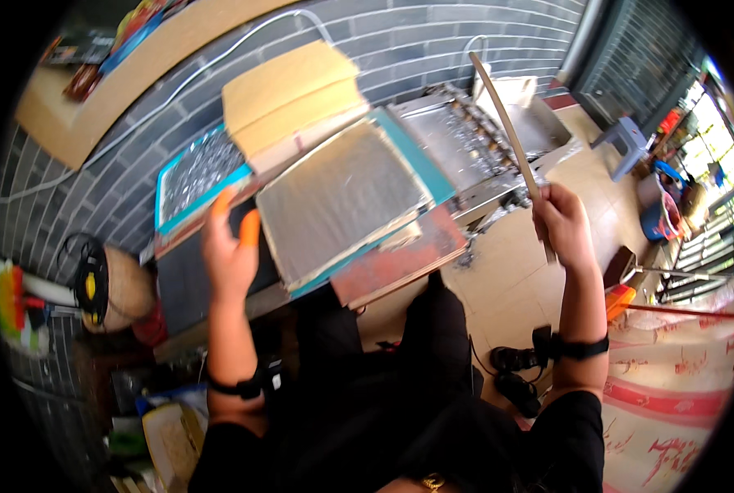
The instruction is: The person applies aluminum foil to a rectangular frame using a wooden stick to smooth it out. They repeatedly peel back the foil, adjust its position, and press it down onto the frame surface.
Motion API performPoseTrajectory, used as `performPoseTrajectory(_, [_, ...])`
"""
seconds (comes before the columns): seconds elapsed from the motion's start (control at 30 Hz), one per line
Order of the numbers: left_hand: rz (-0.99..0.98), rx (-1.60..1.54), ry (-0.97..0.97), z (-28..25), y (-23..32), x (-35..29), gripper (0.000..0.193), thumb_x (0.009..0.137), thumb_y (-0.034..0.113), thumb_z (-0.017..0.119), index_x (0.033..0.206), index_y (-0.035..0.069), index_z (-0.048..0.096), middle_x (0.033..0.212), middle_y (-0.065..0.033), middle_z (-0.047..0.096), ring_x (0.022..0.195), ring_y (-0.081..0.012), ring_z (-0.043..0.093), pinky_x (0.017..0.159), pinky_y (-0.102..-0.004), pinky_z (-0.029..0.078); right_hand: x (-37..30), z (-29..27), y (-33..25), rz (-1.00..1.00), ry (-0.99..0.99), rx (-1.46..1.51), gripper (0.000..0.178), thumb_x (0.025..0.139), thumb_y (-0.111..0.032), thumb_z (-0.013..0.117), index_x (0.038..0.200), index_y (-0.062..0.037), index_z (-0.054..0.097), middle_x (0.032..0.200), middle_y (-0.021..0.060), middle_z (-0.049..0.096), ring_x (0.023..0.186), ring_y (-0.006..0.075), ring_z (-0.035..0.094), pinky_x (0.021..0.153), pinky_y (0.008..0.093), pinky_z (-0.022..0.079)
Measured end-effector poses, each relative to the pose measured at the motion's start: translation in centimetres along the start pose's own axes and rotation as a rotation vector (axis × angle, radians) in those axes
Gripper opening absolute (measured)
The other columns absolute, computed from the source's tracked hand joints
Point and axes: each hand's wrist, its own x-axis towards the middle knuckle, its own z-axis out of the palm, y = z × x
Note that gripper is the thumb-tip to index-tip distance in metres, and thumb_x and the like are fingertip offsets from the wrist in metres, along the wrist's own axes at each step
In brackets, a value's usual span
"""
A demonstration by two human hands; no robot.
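My right hand (pixel 561 215) is closed round the lower part of a long, thin, slightly curved wooden stick (pixel 502 115), which points up and away to the left. My left hand (pixel 229 251) is raised with its fingers apart, orange covers on two of them, and nothing in its grasp. Just right of it lies a stack of dark grey square sheets (pixel 342 201) with pale ragged edges, on teal boards (pixel 416 156). Behind the stack, a folded pad of yellow paper (pixel 293 99) leans. A worn reddish board (pixel 400 259) juts out below the stack near my knees.
A blue-edged panel with crinkled silvery material (pixel 198 177) lies at the left. Right of the stack stands a metal tray (pixel 457 140) strewn with silvery flakes. A grey stool (pixel 624 146) and a bucket (pixel 661 218) are further right. A wooden shelf (pixel 104 107) overhangs the back left.
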Motion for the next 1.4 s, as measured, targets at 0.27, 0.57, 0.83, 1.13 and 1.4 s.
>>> performPoseTrajectory(0.27, [0.147, -0.081, -0.454, 7.5, 4.9, -0.9, 0.058, 0.087, 0.013, 0.068, 0.138, 0.003, 0.041, 0.126, -0.0189, 0.060, 0.119, -0.0363, 0.056, 0.101, -0.0401, 0.043, -9.4, 4.1, 2.7, 0.105, -0.127, 0.136, 0.024, 0.093, -0.002, 0.053, 0.116, 0.0040, 0.056, 0.067, -0.0011, 0.054, 0.049, 0.0034, 0.044, 0.044, 0.0193, 0.034])
performPoseTrajectory(0.57, [0.188, 0.005, -0.392, 12.3, 6.8, 0.8, 0.059, 0.087, 0.006, 0.061, 0.140, -0.003, 0.036, 0.128, -0.0249, 0.057, 0.122, -0.0394, 0.052, 0.106, -0.0417, 0.040, -14.0, 4.3, 2.3, 0.012, -0.204, -0.162, 0.022, 0.085, 0.004, 0.062, 0.107, 0.0056, 0.062, 0.067, 0.0013, 0.053, 0.058, 0.0071, 0.046, 0.053, 0.0257, 0.039])
performPoseTrajectory(0.83, [0.251, 0.047, -0.364, 13.4, 6.9, -0.3, 0.050, 0.087, 0.008, 0.062, 0.133, -0.003, 0.045, 0.125, -0.0250, 0.058, 0.126, -0.0397, 0.049, 0.107, -0.0433, 0.039, -14.7, 3.8, 1.6, 0.096, -0.114, -0.186, 0.023, 0.084, 0.006, 0.061, 0.107, 0.0051, 0.063, 0.069, 0.0016, 0.053, 0.058, 0.0062, 0.046, 0.052, 0.0243, 0.039])
performPoseTrajectory(1.13, [0.368, 0.031, -0.360, 14.7, 8.2, -0.1, 0.057, 0.085, 0.015, 0.070, 0.133, -0.002, 0.045, 0.102, -0.0101, 0.071, 0.097, -0.0307, 0.066, 0.106, -0.0452, 0.040, -15.5, 2.0, 2.4, 0.101, -0.025, -0.101, 0.022, 0.082, 0.009, 0.060, 0.104, 0.0071, 0.062, 0.068, -0.0003, 0.048, 0.058, 0.0050, 0.043, 0.052, 0.0226, 0.035])
performPoseTrajectory(1.4, [0.331, 0.037, -0.402, 14.8, 8.7, -0.1, 0.065, 0.082, 0.019, 0.074, 0.135, -0.002, 0.043, 0.099, -0.0099, 0.072, 0.095, -0.0303, 0.066, 0.107, -0.0448, 0.039, -16.3, 0.4, 3.1, 0.117, -0.023, -0.061, 0.023, 0.081, 0.010, 0.060, 0.104, 0.0069, 0.062, 0.068, -0.0006, 0.046, 0.058, 0.0053, 0.042, 0.052, 0.0223, 0.034])
